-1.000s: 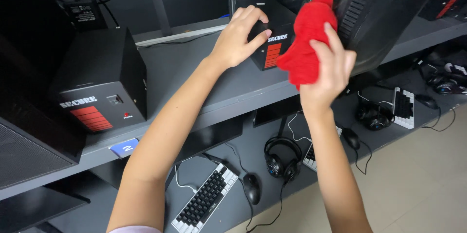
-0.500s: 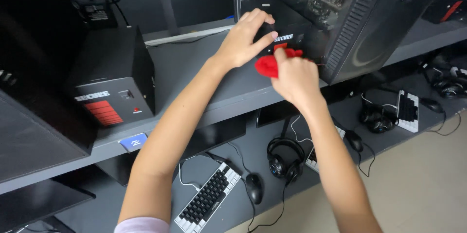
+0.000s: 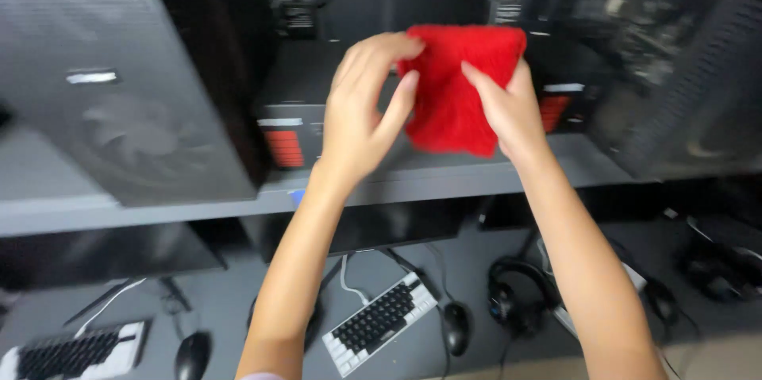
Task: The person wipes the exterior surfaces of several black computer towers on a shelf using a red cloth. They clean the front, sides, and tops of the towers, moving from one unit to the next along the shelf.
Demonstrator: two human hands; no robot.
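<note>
A red fluffy cloth [image 3: 456,86] is held up in front of a grey shelf [image 3: 444,181]. My right hand [image 3: 508,114] grips its right side, thumb on the front. My left hand [image 3: 367,110] touches the cloth's upper left edge with its fingertips, fingers curled. Behind the cloth stand two small black boxes with red panels [image 3: 290,122] [image 3: 556,106] on the shelf. The frame is motion-blurred.
A large black computer case [image 3: 119,78] fills the shelf's left, another with a glass side [image 3: 675,62] the right. On the desk below lie white-and-black keyboards [image 3: 379,323] [image 3: 71,352], black mice [image 3: 456,329] [image 3: 192,354], black headphones [image 3: 516,300] and cables.
The view has swung right to left. My right hand lifted the red cloth off the small box; my left hand left the box top and came onto the cloth's edge.
</note>
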